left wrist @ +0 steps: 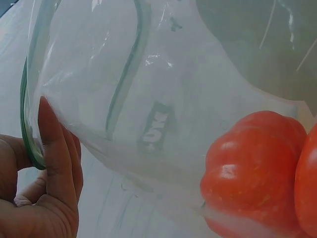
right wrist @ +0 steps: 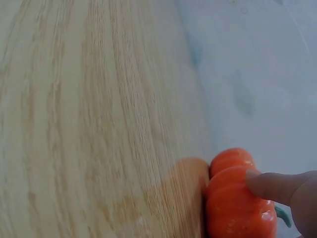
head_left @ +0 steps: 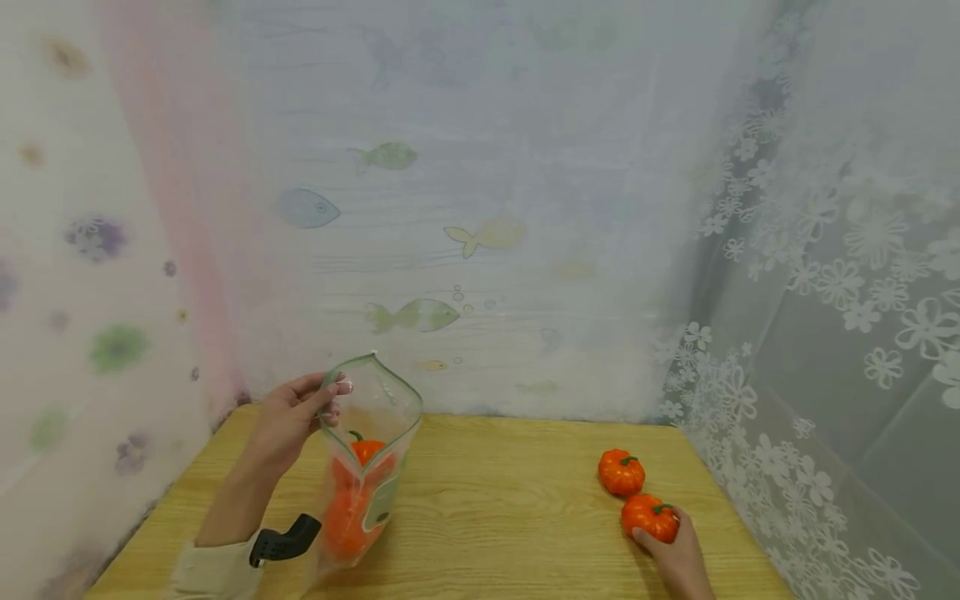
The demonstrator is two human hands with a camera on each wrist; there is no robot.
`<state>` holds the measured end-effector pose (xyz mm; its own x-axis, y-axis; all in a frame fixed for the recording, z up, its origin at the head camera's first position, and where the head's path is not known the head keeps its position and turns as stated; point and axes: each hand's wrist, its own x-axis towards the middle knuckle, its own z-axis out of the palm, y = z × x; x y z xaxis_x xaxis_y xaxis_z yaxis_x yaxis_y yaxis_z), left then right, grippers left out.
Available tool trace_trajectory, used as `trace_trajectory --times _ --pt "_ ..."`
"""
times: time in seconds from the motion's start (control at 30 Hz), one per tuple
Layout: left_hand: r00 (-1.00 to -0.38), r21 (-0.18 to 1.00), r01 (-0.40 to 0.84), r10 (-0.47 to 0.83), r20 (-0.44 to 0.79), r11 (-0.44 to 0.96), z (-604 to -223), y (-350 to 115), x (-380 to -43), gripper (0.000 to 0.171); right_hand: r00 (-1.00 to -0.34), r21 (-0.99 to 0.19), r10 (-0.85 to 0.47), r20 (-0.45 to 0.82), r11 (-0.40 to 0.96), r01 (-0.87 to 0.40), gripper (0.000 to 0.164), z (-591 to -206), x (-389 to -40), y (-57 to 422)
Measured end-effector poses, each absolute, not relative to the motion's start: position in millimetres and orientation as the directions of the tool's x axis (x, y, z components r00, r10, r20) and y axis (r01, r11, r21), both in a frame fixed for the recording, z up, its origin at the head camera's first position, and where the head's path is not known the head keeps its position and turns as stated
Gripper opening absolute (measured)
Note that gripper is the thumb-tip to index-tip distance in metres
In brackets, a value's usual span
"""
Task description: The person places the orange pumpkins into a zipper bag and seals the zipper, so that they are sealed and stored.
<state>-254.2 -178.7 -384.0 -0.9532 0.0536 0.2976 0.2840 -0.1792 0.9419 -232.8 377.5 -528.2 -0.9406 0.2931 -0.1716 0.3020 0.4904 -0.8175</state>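
At the bag's left rim, my left hand (head_left: 281,429) pinches a clear zip bag (head_left: 390,398) with a green edge, its mouth spread apart. Through the plastic show orange toy pumpkins, an upper pumpkin (head_left: 369,452) with a green stem and a lower pumpkin (head_left: 347,523). In the left wrist view, the fingers (left wrist: 59,163) lie against the film and a pumpkin (left wrist: 255,171) bulges inside. Over on the right, my right hand (head_left: 681,560) grips another toy pumpkin (head_left: 647,518) between thumb and fingers. Just behind it sits one more pumpkin (head_left: 619,472).
Everything is on a light wood-grain table (head_left: 495,508). A fish-print curtain (head_left: 480,192) hangs at its back edge, with a flower-print sheet (head_left: 97,250) on the left and a white-flowered one (head_left: 862,350) on the right.
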Motion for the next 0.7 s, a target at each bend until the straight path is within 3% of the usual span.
trace_trajectory --times 0.13,0.7 --pt "-0.958 0.947 0.276 0.039 0.286 -0.165 -383.3 -175.4 -254.8 0.046 -0.94 -0.82 0.296 -0.168 0.488 0.3 0.098 -526.7 -231.2 376.8" --pt "-0.965 0.954 0.257 0.014 0.262 -0.154 -381.0 -176.2 -255.7 0.051 -0.932 -0.827 0.326 -0.158 0.472 0.305 0.105 -517.8 -227.8 370.0"
